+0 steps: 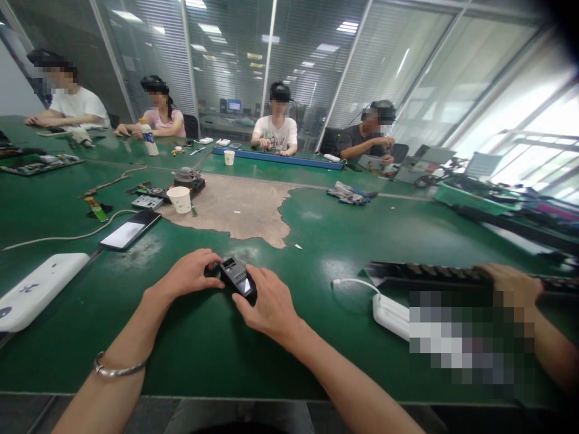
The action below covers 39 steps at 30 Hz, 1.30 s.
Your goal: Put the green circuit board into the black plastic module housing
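In the head view a small black electronic device (pixel 239 278), boxy with a small bright patch at its near end, is held just above the green table (pixel 312 343). My right hand (pixel 270 301) grips its near end, thumb on one side and fingers on the other. At the far left corner, my left hand (pixel 192 274) has its curled fingertips and thumb against the device. A metal bangle (pixel 118 369) circles my left wrist. What kind of device it is I cannot make out.
Left of me lie a phone (pixel 131 230) and a white power bank (pixel 43 292). A paper cup (pixel 180 200) stands beside dismantled parts (pixel 189 179). At right, another person's hand (pixel 513 286) rests on a long black part (pixel 416 274), near a white cabled block (pixel 391 316). Several people sit opposite.
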Each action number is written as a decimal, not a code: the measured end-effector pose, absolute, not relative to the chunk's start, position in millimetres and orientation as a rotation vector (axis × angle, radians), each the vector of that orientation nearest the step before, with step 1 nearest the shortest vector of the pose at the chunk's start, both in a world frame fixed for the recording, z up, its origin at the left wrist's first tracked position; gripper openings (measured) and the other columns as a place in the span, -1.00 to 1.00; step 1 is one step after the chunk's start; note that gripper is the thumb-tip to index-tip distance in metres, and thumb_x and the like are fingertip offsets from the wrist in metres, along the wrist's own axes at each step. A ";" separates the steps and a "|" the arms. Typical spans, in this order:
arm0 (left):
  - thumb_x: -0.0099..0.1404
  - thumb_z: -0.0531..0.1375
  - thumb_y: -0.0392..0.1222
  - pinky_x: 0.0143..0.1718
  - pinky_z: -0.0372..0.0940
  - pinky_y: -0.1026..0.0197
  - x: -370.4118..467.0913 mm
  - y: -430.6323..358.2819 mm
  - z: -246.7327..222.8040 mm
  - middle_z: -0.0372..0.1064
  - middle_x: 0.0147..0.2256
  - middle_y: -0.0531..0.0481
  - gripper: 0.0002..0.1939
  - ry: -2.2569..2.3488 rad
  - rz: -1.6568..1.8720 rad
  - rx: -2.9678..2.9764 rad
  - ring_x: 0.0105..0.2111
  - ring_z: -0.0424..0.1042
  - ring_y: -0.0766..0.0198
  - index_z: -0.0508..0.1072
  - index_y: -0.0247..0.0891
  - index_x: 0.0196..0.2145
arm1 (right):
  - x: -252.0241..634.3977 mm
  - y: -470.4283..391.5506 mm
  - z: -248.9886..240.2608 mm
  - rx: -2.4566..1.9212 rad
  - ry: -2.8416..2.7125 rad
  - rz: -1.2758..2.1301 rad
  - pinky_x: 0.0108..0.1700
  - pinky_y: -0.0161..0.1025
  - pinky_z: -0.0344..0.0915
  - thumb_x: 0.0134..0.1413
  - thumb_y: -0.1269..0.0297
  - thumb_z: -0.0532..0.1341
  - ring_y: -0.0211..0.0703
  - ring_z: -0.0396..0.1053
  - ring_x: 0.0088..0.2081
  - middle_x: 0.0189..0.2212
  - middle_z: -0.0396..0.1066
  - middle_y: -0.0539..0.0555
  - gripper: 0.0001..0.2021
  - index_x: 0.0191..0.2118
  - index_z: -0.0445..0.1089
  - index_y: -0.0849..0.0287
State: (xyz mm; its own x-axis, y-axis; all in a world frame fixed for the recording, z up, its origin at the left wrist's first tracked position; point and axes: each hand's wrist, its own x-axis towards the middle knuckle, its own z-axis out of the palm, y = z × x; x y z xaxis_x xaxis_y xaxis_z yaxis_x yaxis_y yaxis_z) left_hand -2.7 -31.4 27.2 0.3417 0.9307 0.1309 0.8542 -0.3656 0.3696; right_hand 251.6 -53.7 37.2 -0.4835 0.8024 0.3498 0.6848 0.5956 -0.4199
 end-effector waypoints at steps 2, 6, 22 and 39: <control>0.15 0.27 0.23 -0.24 0.20 0.19 -2.0 -31.6 27.4 0.34 -0.29 0.00 -0.49 1.613 0.463 2.386 -0.25 0.33 0.17 0.44 -0.16 -0.08 | 252.5 -51.7 36.0 -1.181 -2.295 0.316 -0.03 -0.07 0.32 0.04 0.05 0.25 0.06 0.36 -0.07 -0.12 0.41 0.19 -0.43 0.15 0.23 0.17; 0.17 0.27 0.22 -0.23 0.20 0.19 -0.6 -31.4 28.3 0.34 -0.28 0.00 -0.49 1.610 0.441 2.409 -0.25 0.33 0.17 0.43 -0.16 -0.07 | 255.0 -50.6 37.3 -1.187 -2.320 0.340 -0.02 -0.08 0.31 0.04 0.04 0.25 0.05 0.36 -0.07 -0.14 0.42 0.17 -0.49 0.08 0.29 0.15; 0.21 0.23 0.21 -0.29 0.17 0.21 0.1 -28.3 25.8 0.33 -0.32 0.01 -0.56 1.631 0.435 2.408 -0.30 0.31 0.20 0.44 -0.15 -0.12 | 252.4 -50.7 34.1 -1.203 -2.293 0.361 -0.13 -0.16 0.31 0.07 0.15 0.21 -0.04 0.39 -0.18 -0.21 0.41 0.13 -0.63 -0.01 0.31 0.15; 0.25 0.19 0.23 -0.31 0.16 0.22 1.4 -31.3 32.0 0.34 -0.33 0.01 -0.57 1.650 0.478 2.408 -0.32 0.31 0.22 0.44 -0.17 -0.16 | 271.2 -22.5 54.4 -1.287 -2.027 0.295 -0.08 -0.16 0.29 0.08 0.24 0.20 -0.01 0.40 -0.12 -0.13 0.44 0.14 -0.65 0.00 0.32 0.15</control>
